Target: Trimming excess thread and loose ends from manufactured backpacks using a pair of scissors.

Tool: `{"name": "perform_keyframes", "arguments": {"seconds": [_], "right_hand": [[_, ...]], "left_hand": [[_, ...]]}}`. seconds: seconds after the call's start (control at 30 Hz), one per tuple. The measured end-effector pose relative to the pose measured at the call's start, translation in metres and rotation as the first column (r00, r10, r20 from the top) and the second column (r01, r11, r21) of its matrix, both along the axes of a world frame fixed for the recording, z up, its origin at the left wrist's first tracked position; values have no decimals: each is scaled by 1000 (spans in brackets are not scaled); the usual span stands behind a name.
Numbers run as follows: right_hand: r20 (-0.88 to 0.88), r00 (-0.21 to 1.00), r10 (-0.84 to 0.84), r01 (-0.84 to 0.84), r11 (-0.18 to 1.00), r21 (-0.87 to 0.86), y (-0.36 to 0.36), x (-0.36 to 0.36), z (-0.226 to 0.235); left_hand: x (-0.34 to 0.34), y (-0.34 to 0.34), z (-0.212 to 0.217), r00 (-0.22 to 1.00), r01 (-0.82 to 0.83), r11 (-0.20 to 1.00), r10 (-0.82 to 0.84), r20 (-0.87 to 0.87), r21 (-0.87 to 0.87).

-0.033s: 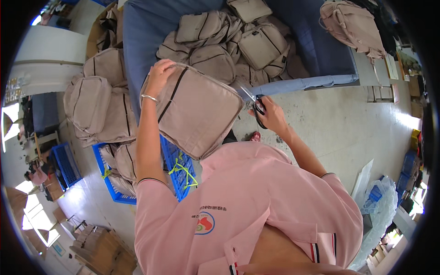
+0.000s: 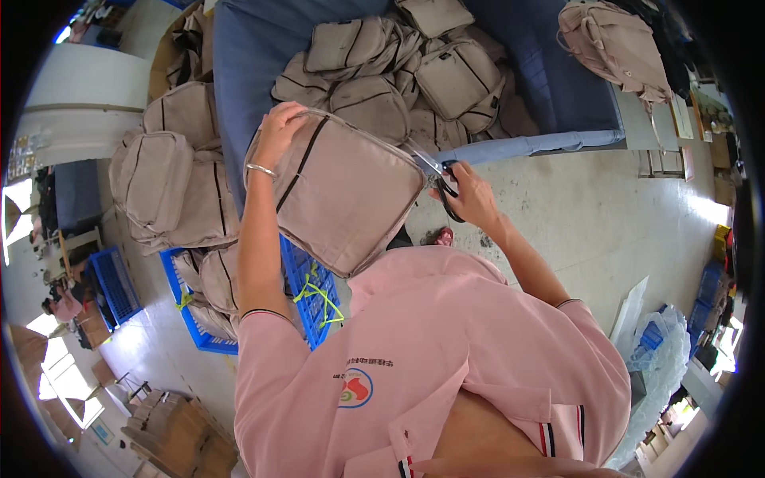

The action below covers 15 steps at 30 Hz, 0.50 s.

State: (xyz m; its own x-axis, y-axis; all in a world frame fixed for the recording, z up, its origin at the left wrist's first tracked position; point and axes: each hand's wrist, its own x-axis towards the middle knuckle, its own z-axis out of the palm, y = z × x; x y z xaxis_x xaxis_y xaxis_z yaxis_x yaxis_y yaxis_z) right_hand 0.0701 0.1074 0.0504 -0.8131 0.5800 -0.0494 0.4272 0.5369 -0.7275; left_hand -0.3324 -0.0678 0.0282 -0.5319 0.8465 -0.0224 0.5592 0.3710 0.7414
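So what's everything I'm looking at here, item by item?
held backpack: one, beige with black zips, centre, gripped at its top edge
scissors: one pair, dark handles, at the bag's right corner
backpack pile: many, beige, on the blue-covered table, top centre
stacked backpacks: several, beige, left
blue crate: one, holding more bags, below the held bag
lone backpack: one, beige, top right
bracelet: one, silver, left wrist
pink shirt: one, bottom
left hand: on the bag's top
right hand: holding the scissors

Bag pile blocks ahead; bare floor free right.
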Motion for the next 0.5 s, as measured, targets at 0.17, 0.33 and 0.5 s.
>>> {"name": "perform_keyframes", "arguments": {"seconds": [0.17, 0.33, 0.5], "right_hand": [[126, 976, 177, -198, 962, 188, 25, -47, 8], [221, 929, 296, -337, 925, 175, 30, -81, 2], [279, 910, 308, -359, 920, 157, 15, -102, 12]], "left_hand": [[2, 4, -2, 1000, 15, 999, -16, 19, 36], [5, -1, 0, 999, 23, 998, -20, -39, 61], [10, 2, 4, 999, 31, 998, -28, -46, 56]]}}
